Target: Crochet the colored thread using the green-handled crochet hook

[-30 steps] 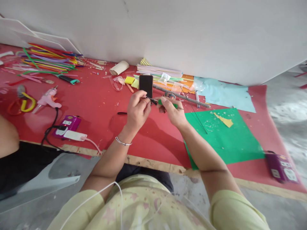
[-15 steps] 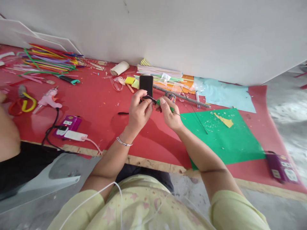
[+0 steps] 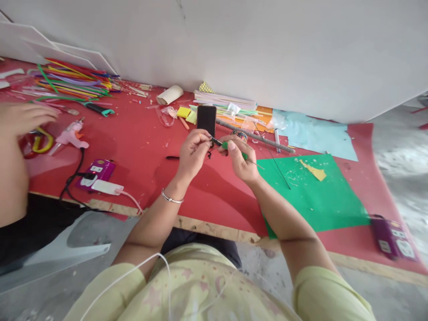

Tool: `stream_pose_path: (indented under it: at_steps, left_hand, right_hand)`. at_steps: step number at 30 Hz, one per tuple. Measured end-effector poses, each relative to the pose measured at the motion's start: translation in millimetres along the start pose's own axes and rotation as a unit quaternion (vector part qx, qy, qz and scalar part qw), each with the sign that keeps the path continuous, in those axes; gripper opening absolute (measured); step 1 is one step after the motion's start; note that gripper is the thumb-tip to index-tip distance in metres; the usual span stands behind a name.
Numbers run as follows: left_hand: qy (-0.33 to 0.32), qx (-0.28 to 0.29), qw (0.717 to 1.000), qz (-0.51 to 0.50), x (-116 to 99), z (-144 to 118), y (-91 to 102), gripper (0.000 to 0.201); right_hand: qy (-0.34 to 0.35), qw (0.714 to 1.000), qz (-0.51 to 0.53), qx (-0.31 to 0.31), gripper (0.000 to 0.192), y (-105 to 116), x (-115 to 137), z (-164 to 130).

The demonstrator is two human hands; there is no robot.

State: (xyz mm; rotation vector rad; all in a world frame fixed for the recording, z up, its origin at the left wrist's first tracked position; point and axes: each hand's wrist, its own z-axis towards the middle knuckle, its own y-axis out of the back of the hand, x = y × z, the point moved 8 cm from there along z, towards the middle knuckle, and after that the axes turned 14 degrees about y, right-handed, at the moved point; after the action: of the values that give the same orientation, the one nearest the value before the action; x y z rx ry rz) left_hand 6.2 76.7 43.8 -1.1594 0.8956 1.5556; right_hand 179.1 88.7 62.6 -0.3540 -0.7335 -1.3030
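Observation:
My left hand pinches one end of a thin dark strip between thumb and fingertips. A small black curl hangs just below those fingertips. My right hand is closed around a green piece with a thin wire-like stem sticking out to the right. The dark strip runs from the left fingertips to the green piece. Behind the hands stands a black-screened phone. A multicoloured striped bundle lies partly hidden behind my right hand.
A grey rod lies behind, near a green sheet. At left are a pink glue gun, a purple power strip, coloured pipe cleaners and a co-worker's hand over yellow-handled scissors.
A co-worker's hand has come in over the scissors at left. My hands stay close together; the black curl now shows below my left fingers. The view has shifted slightly.

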Motion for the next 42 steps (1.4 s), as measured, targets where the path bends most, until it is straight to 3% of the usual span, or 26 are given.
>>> stream_pose_path:
  at_steps: [9,13,19,26,34,42]
  left_hand:
    - [0.083,0.062,0.992,-0.070,20.0,5.6,-7.9,0.019]
    - [0.085,0.069,0.991,-0.079,21.4,5.7,-8.9,0.014]
    - [0.067,0.064,0.996,-0.015,20.4,5.6,-7.4,0.020]
    - [0.079,0.094,0.989,-0.083,21.3,5.7,-9.8,0.013]
    - [0.098,0.103,0.986,-0.090,15.9,4.9,-11.4,0.013]
    - [0.086,0.127,0.982,-0.110,8.5,2.4,-13.8,0.016]
  right_hand:
    - [-0.011,0.998,-0.008,0.056,0.045,7.2,4.0,7.7]
    - [0.014,0.996,-0.021,0.081,0.041,9.4,8.9,11.2]
    - [0.057,0.987,-0.037,0.144,0.033,12.6,19.2,18.2]
    - [0.036,0.986,-0.025,0.163,0.037,15.1,23.3,22.5]
    - [-0.018,0.990,0.016,0.137,0.044,17.1,19.7,19.2]
    - [-0.143,0.969,0.189,0.071,0.042,12.2,-14.6,8.8]
